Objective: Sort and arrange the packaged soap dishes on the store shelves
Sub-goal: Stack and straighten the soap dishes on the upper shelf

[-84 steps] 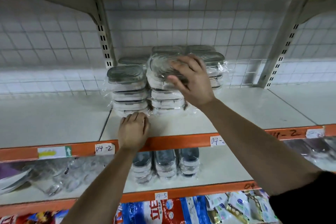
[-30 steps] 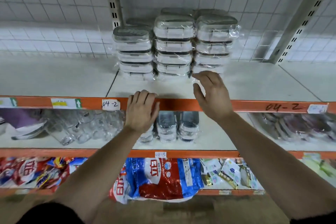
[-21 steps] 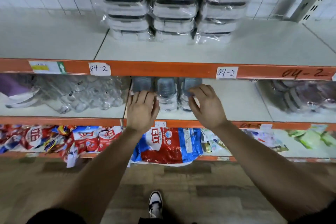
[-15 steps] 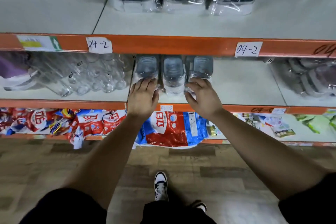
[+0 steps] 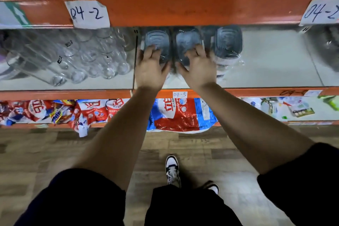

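On the middle shelf, under the orange rail (image 5: 183,11) marked 04-2, your left hand (image 5: 150,69) lies with spread fingers on top of the left stack of soap dishes (image 5: 157,39). Your right hand (image 5: 200,69) lies the same way on the middle stack (image 5: 187,38); neither hand grips. Half a second ago both hands were only at the front of these stacks. The right stack (image 5: 228,42) stands untouched just beside them. Clear glass bottles (image 5: 82,57) lie to the left.

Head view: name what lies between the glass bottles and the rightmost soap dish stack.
Two soap dish stacks, under the left hand and right hand; head view.
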`<action>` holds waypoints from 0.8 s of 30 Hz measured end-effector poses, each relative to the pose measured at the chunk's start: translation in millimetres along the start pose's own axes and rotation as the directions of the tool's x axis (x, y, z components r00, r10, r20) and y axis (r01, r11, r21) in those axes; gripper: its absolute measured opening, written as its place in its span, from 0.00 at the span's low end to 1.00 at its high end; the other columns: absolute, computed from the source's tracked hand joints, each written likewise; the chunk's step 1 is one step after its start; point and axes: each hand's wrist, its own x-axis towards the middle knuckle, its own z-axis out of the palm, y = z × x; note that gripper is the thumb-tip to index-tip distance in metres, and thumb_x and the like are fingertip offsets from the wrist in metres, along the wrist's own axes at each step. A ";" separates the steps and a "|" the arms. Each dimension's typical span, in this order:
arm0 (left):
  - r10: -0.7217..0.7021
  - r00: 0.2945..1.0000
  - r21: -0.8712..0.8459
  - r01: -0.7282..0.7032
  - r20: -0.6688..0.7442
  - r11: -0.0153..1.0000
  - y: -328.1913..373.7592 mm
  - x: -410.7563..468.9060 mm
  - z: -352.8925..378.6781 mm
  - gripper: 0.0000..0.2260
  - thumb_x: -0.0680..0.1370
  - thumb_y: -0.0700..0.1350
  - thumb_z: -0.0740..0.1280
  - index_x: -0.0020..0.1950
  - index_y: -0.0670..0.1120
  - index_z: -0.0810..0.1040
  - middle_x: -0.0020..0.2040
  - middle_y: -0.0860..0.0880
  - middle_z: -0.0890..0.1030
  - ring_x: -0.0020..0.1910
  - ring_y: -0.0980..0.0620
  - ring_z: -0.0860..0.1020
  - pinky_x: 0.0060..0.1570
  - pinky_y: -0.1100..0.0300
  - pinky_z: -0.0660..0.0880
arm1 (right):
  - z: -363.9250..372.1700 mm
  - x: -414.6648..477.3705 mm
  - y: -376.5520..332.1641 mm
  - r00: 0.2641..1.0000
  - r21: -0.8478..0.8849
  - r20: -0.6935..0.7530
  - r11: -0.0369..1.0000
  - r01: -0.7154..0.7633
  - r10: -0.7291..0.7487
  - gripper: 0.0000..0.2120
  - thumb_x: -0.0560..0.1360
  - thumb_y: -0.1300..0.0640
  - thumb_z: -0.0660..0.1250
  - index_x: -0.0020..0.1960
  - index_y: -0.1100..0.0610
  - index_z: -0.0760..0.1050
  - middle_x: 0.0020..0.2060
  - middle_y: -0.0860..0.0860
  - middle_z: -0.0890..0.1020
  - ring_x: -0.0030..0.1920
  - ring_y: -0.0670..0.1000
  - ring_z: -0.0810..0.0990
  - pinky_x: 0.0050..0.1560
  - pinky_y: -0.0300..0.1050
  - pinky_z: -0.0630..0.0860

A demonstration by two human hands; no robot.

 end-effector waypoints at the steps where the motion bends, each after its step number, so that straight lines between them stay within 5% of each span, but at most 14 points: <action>1: -0.032 0.999 0.016 0.032 -0.009 0.999 1.9 3.2 -1.0 0.22 0.78 0.57 0.64 0.64 0.42 0.77 0.66 0.44 0.75 0.63 0.40 0.74 0.61 0.48 0.73 | 1.6 1.0 -3.5 1.000 -0.007 -0.012 1.000 -0.023 0.022 0.22 0.76 0.42 0.66 0.61 0.58 0.76 0.67 0.57 0.72 0.62 0.67 0.71 0.57 0.60 0.75; 5: -0.121 0.993 0.072 0.121 -0.004 0.990 9.0 17.4 -5.1 0.20 0.75 0.58 0.69 0.57 0.44 0.78 0.62 0.46 0.75 0.57 0.40 0.75 0.48 0.50 0.73 | 0.7 9.6 -13.4 0.991 0.006 -0.017 0.991 -0.130 0.130 0.21 0.77 0.42 0.67 0.61 0.56 0.73 0.66 0.57 0.69 0.63 0.64 0.68 0.50 0.57 0.75; 11: -0.112 0.994 0.029 0.112 -0.013 0.993 6.7 19.8 -9.0 0.19 0.76 0.57 0.69 0.57 0.43 0.77 0.63 0.44 0.73 0.61 0.40 0.72 0.53 0.49 0.72 | -4.4 16.0 -12.4 0.986 0.067 -0.042 0.985 -0.156 0.159 0.20 0.76 0.44 0.69 0.60 0.57 0.74 0.63 0.56 0.71 0.63 0.62 0.68 0.50 0.56 0.77; 17: -0.032 0.982 -0.140 0.006 -0.184 0.990 -2.9 -14.6 -19.7 0.18 0.72 0.59 0.69 0.49 0.45 0.79 0.53 0.44 0.78 0.50 0.42 0.76 0.52 0.54 0.69 | -16.5 -17.1 2.4 0.977 0.207 -0.191 0.977 -0.050 0.090 0.16 0.73 0.47 0.68 0.54 0.57 0.76 0.56 0.56 0.75 0.55 0.61 0.73 0.47 0.48 0.69; 24: 0.050 0.981 -0.117 -0.073 -0.190 0.990 21.2 -79.6 -43.6 0.25 0.72 0.59 0.68 0.59 0.43 0.81 0.56 0.42 0.78 0.54 0.43 0.76 0.57 0.52 0.73 | -51.4 -82.6 28.5 0.961 0.276 -0.258 0.961 -0.028 0.102 0.19 0.72 0.46 0.67 0.56 0.58 0.76 0.57 0.57 0.76 0.56 0.60 0.73 0.52 0.45 0.68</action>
